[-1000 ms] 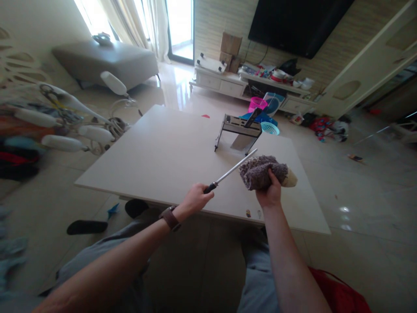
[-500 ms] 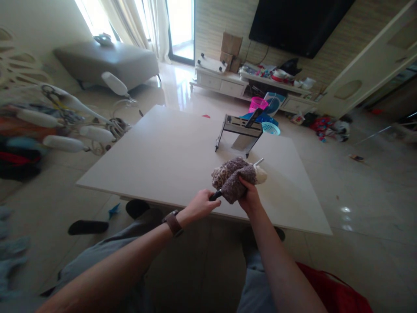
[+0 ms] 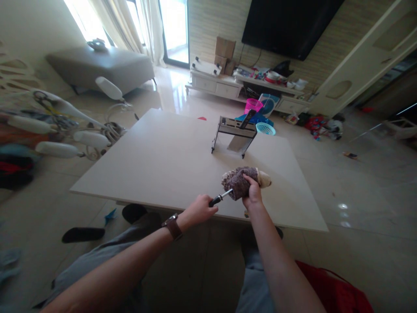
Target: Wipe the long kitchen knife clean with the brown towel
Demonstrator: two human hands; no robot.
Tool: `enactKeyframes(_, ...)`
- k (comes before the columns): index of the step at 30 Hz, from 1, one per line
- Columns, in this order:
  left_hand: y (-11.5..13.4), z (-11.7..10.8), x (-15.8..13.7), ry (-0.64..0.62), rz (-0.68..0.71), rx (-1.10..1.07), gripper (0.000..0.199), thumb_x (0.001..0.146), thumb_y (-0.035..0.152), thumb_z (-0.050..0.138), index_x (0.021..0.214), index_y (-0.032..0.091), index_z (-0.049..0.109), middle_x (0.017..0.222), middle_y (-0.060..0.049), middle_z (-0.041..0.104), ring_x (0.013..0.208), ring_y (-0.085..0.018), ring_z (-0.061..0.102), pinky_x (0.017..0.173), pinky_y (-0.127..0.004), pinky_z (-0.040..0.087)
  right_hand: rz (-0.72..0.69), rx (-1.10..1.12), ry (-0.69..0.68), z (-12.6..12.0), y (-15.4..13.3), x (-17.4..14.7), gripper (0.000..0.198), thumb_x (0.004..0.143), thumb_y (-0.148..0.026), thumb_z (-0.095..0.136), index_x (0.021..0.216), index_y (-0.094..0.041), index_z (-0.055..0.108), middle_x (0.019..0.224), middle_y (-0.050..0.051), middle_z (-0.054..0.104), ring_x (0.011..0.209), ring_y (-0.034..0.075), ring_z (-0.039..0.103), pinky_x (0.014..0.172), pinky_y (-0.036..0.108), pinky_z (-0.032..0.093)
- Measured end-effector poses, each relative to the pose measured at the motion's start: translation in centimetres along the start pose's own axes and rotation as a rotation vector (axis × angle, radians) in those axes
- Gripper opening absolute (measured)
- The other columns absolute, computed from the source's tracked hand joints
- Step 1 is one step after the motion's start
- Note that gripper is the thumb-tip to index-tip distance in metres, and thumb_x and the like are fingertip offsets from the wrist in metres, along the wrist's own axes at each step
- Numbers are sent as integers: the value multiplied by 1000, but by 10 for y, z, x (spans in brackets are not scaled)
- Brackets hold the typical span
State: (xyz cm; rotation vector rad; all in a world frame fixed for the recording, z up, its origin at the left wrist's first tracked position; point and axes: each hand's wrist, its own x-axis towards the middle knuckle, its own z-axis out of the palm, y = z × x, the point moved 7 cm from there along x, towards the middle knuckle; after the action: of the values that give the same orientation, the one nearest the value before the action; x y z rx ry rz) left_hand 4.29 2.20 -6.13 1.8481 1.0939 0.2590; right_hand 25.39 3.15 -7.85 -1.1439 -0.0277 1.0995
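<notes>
My left hand [image 3: 200, 208], with a brown-strapped watch on the wrist, is closed round the black handle of a slim metal tool [image 3: 226, 193]. Its narrow shaft points up and right to the near edge of a fluffy purple-brown and cream cloth [image 3: 239, 184]. Whether the tip is inside the cloth or just in front of it, I cannot tell. Closed round the bunched cloth is my right hand [image 3: 253, 193], its thumb on top. Both hands are above the near edge of the white table [image 3: 143, 161]. Behind them stands a knife rack [image 3: 234, 126] with a black-handled cleaver [image 3: 246, 124] in it.
Beyond the table's far edge are a light-blue basket [image 3: 265, 128] and a pink basket [image 3: 254, 105]. A white lamp with several long shades [image 3: 91, 139] is at the left. A red bag [image 3: 332, 287] lies by my right leg.
The cloth has moved right and away from the tool's handle, baring the metal shaft near it. The tip that poked out past the cloth's far side no longer shows there.
</notes>
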Motion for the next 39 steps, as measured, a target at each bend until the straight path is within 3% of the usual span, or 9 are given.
enactKeyframes(4,3,0,-3,-17,-9,40,28,78,35,54,56,19,46,51,2,43,47,-9,33,49,-28,22,-40,10,28,-9,-19,8,22,70,-18,73,92,-18,73,83,1,79,70,18,74,76,38,65)
enactKeyframes(7,2,-2,-4,-7,-30,61,27,77,34,53,56,18,48,51,2,46,46,-9,34,49,-28,24,-17,12,6,-7,-18,6,22,72,-17,72,93,-17,72,83,1,79,69,18,74,74,36,65)
enactKeyframes(15,-2,-2,-4,-4,-26,18,28,79,37,53,59,17,50,53,2,45,48,-9,35,48,-27,23,75,-5,-38,8,4,-9,23,73,-19,73,96,-16,72,88,4,80,73,21,76,70,35,65)
enactKeyframes(22,-5,-2,1,35,-23,21,25,78,35,53,61,17,50,55,1,48,51,-10,38,50,-27,24,73,-31,-125,13,37,-14,36,69,-21,79,104,-16,70,91,3,80,80,20,77,79,35,64)
enactKeyframes(26,-4,0,1,-6,-30,-10,23,77,35,53,62,17,52,55,1,49,51,-10,39,50,-26,25,128,-29,-105,15,50,-19,38,67,-18,80,104,-16,70,89,3,80,81,22,77,81,37,64)
enactKeyframes(35,2,-1,-3,-167,-33,-68,33,75,42,59,58,19,43,53,4,41,49,-9,35,48,-27,22,22,55,-57,-1,6,1,25,77,-20,74,102,-17,71,89,3,80,75,20,76,79,38,64)
enactKeyframes(39,5,-5,1,-244,-59,-137,33,75,44,61,60,19,45,54,5,40,49,-9,34,47,-26,23,25,64,-106,-3,-8,5,23,83,-23,71,105,-16,72,96,6,79,81,21,77,83,41,64)
